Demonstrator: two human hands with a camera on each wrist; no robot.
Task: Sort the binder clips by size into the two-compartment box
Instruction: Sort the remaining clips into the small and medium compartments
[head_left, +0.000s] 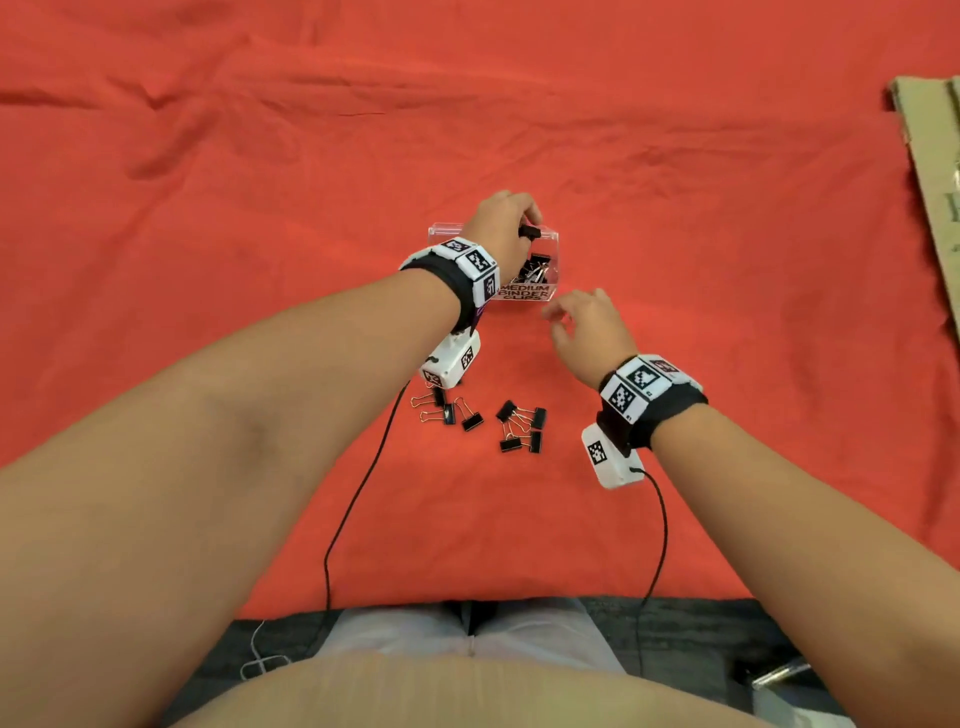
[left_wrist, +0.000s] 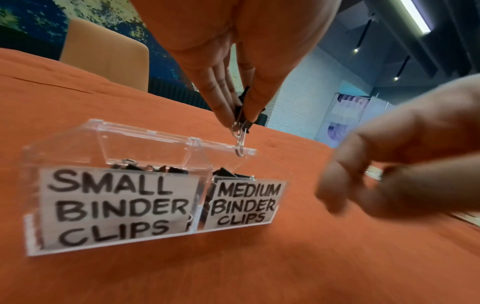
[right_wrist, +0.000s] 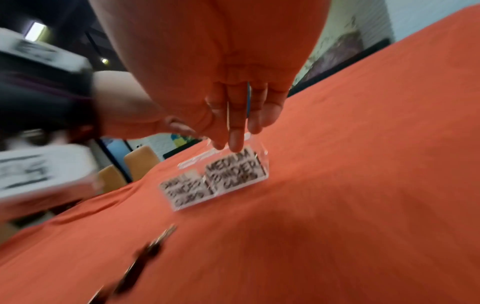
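Head view: left hand (head_left: 501, 228) is held over the clear two-compartment box (head_left: 551, 270), with a black binder clip (head_left: 530, 231) pinched between thumb and fingertips. In the left wrist view the clip (left_wrist: 241, 115) is seen gripped by its black body, wire handles hanging down just above the back edge of the box (left_wrist: 145, 148), over the compartment labelled MEDIUM BINDER CLIPS. Both compartments already hold clips.

Handling, as judged: clip is light, rigid spring steel, smooth painted body, not fragile. The wire handles swing loosely, so the folded black body is the better place to take hold, as is done now. A short drop should be harmless; the worst to be expected is a bounce off the thin divider into the wrong compartment.

Loose clips: two small groups are left on the red cloth of the tabletop (head_left: 727, 260) on the person's side of the box, one (head_left: 452, 413) under the left wrist, one (head_left: 522, 426) to its right.

Pose: left forearm is reached forward, wrist bent down, fingers pointed into the box. Right hand (head_left: 587, 325) is hovered just beside the box's near right corner, fingers loosely spread, nothing held. Right wrist view is motion-blurred; only relaxed fingers (right_wrist: 237, 142) above the box are made out.
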